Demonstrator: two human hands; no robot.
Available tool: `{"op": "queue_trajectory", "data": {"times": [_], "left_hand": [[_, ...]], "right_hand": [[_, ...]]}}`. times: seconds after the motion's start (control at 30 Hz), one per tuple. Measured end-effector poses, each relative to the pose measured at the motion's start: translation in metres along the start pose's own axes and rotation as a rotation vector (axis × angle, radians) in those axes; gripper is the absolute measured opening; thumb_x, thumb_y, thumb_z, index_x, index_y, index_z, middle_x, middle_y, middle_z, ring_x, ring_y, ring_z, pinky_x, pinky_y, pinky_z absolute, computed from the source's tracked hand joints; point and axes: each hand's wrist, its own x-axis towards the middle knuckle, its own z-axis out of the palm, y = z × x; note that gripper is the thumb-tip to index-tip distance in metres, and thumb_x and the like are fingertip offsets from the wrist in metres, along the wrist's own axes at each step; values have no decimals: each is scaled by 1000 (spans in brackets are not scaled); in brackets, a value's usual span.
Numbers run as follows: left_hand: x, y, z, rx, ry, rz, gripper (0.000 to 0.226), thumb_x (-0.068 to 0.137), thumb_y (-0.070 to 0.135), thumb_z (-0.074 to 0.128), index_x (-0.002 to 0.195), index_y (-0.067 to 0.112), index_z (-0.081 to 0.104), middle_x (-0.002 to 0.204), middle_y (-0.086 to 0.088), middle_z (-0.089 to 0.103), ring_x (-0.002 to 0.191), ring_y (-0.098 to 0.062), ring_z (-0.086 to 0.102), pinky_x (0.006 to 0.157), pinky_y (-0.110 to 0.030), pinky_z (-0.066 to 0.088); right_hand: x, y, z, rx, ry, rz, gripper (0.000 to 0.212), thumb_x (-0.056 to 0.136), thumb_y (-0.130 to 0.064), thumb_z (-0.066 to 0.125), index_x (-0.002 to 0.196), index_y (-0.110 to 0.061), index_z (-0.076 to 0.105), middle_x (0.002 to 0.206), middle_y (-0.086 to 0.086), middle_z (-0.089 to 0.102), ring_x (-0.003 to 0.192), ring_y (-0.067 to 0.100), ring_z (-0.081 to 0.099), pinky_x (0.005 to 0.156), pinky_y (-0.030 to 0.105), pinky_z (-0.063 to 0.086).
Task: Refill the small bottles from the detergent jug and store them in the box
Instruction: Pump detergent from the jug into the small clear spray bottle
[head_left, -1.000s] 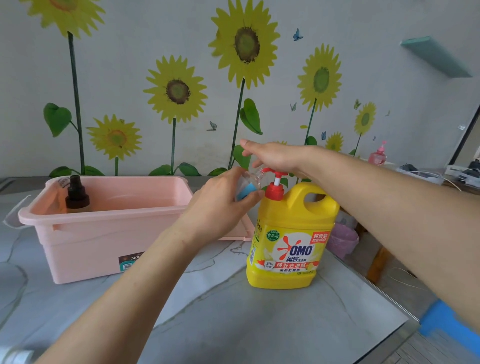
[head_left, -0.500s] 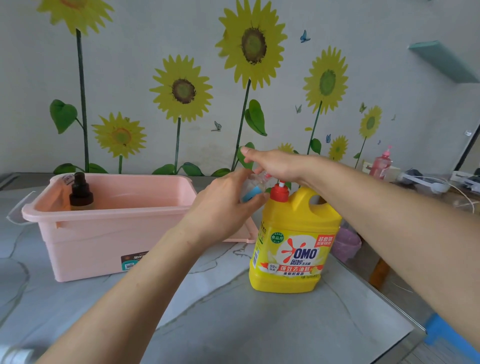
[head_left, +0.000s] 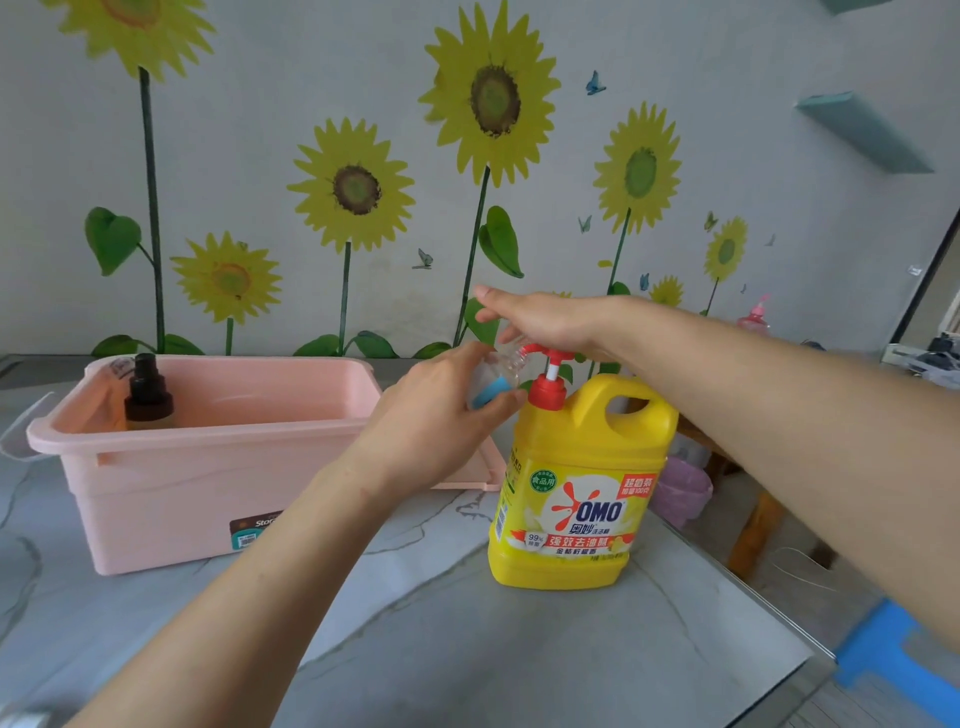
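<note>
Refill step | left hand (head_left: 436, 421) fingers clasp 1 small bottle (head_left: 493, 382), tilted so its mouth meets the pump (head_left: 550, 364) spout | right hand (head_left: 540, 322), fingers loose, rests on pump to press | detergent jug (head_left: 576, 493) stands right of box (head_left: 208, 441) on bench (head_left: 467, 649)

place: home room | cues: sunflower wall stickers (head_left: 491, 98), marble-pattern table (head_left: 519, 665), household detergent jug (head_left: 576, 493), wall shelf (head_left: 862, 135)
</note>
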Motion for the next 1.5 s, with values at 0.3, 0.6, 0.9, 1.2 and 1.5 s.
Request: {"op": "queue_trajectory", "data": {"times": [0.3, 0.6, 0.9, 1.2, 1.5], "left_hand": [[0, 0, 1, 7, 3, -11, 50, 92, 58, 56, 132, 28, 53, 120, 3, 64, 97, -18, 59, 75, -37, 47], [-1, -1, 2, -2, -1, -22, 48, 92, 57, 57, 130, 29, 54, 118, 4, 65, 99, -20, 60, 77, -37, 48], [-1, 1, 2, -8, -8, -21, 49, 93, 55, 57, 131, 25, 55, 119, 2, 65, 97, -21, 62, 81, -41, 51], [-1, -1, 3, -15, -3, -13, 49, 92, 55, 57, 131, 25, 55, 116, 3, 65, 94, -20, 62, 79, -41, 52], [0, -2, 3, -16, 4, -11, 49, 92, 57, 57, 130, 26, 56, 111, 5, 64, 89, -19, 60, 73, -37, 48]], "right_hand": [[2, 4, 2, 28, 24, 10, 74, 98, -69, 14, 154, -26, 36, 158, 8, 36, 147, 27, 30, 118, 45, 20], [4, 6, 7, 15, 17, 17, 76, 97, -71, 15, 157, -26, 29, 161, 7, 31, 149, 27, 27, 119, 46, 17], [6, 9, 9, 22, 7, 12, 76, 96, -73, 15, 156, -29, 30, 160, 7, 33, 149, 27, 26, 119, 47, 17], [5, 10, 9, 31, 17, 9, 75, 97, -71, 15, 152, -25, 39, 157, 8, 38, 146, 27, 31, 117, 45, 20], [4, 10, 8, 93, 44, -14, 75, 98, -70, 15, 152, -25, 39, 157, 9, 39, 143, 28, 35, 111, 41, 26]]}}
